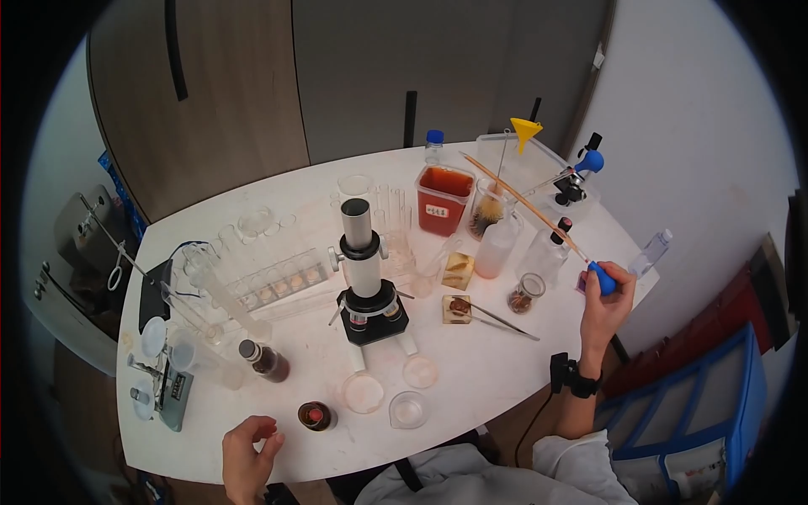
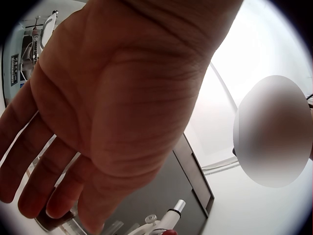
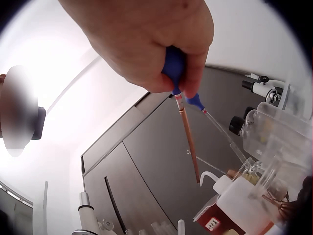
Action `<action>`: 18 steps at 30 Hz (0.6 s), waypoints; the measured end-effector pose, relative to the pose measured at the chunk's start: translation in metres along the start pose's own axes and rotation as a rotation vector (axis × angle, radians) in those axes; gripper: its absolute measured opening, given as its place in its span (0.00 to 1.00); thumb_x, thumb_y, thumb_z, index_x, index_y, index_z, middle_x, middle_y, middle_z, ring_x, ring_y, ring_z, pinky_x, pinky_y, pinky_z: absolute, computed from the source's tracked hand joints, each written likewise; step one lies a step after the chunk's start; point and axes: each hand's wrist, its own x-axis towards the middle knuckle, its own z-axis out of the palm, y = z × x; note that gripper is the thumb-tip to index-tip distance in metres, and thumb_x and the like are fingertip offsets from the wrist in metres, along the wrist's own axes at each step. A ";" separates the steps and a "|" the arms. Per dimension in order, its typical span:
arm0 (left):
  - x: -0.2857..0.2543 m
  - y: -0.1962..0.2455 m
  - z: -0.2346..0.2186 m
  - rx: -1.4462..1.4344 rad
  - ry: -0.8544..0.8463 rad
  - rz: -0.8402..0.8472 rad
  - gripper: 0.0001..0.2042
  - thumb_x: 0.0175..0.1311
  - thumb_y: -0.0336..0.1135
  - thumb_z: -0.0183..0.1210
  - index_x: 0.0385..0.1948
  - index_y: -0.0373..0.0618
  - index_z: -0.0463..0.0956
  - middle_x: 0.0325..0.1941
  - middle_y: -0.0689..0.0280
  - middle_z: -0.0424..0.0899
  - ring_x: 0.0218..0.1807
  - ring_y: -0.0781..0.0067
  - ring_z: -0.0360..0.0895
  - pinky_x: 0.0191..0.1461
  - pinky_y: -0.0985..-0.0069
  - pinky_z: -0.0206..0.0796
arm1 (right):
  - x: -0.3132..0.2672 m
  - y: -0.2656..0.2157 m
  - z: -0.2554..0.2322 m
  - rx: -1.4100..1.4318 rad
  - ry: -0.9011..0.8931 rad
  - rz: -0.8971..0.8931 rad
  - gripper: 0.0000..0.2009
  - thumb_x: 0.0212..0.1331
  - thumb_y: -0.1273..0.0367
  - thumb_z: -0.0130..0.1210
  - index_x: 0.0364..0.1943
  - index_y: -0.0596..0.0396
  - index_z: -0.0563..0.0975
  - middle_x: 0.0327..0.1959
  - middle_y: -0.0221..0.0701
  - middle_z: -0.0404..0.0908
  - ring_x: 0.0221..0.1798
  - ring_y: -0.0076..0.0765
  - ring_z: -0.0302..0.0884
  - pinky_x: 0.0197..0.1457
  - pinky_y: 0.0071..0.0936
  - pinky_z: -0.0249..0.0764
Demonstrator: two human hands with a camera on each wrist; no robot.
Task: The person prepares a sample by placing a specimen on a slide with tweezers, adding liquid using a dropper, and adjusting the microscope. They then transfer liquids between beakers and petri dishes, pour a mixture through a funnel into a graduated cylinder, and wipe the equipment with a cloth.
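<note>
My right hand [image 1: 608,310] pinches the blue rubber bulb [image 1: 601,279] of a long glass dropper, at the table's right side. Orange-brown liquid fills much of its tube [image 1: 526,204], which slants up and away toward the back. In the right wrist view, thumb and fingers wrap the bulb [image 3: 174,66], with the tube pointing down from it. Near the front edge, my left hand [image 1: 247,454] hangs with loose fingers and holds nothing. Just right of it stands a brown bottle [image 1: 317,416] showing red at its top; a dark-capped bottle [image 1: 265,362] stands behind.
A microscope [image 1: 365,269] occupies the middle. Behind it sits a tub of red liquid [image 1: 443,199]; right of that are a white wash bottle [image 1: 498,248] and a glass jar [image 1: 526,293]. Tweezers [image 1: 505,321], petri dishes [image 1: 363,393], a test tube rack [image 1: 282,284] and a balance [image 1: 172,396] surround it.
</note>
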 end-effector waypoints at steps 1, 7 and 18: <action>0.000 -0.002 0.001 0.000 0.003 0.014 0.12 0.58 0.26 0.69 0.43 0.32 0.82 0.37 0.53 0.90 0.42 0.61 0.90 0.47 0.71 0.80 | 0.000 0.000 -0.002 -0.001 0.000 -0.009 0.13 0.64 0.86 0.57 0.47 0.62 0.69 0.53 0.42 0.75 0.52 0.34 0.79 0.56 0.33 0.86; -0.001 0.004 0.000 -0.021 0.011 -0.016 0.12 0.56 0.26 0.69 0.42 0.34 0.83 0.36 0.52 0.90 0.40 0.56 0.89 0.48 0.69 0.79 | 0.002 -0.020 -0.028 0.043 0.005 0.011 0.12 0.65 0.85 0.57 0.47 0.61 0.69 0.53 0.42 0.75 0.51 0.34 0.80 0.56 0.32 0.85; -0.001 0.009 0.003 0.005 -0.005 -0.037 0.13 0.57 0.27 0.70 0.43 0.34 0.83 0.37 0.52 0.90 0.41 0.57 0.90 0.48 0.68 0.79 | -0.018 -0.060 -0.129 0.132 -0.033 0.076 0.13 0.62 0.83 0.52 0.47 0.56 0.69 0.49 0.38 0.74 0.42 0.30 0.78 0.49 0.30 0.82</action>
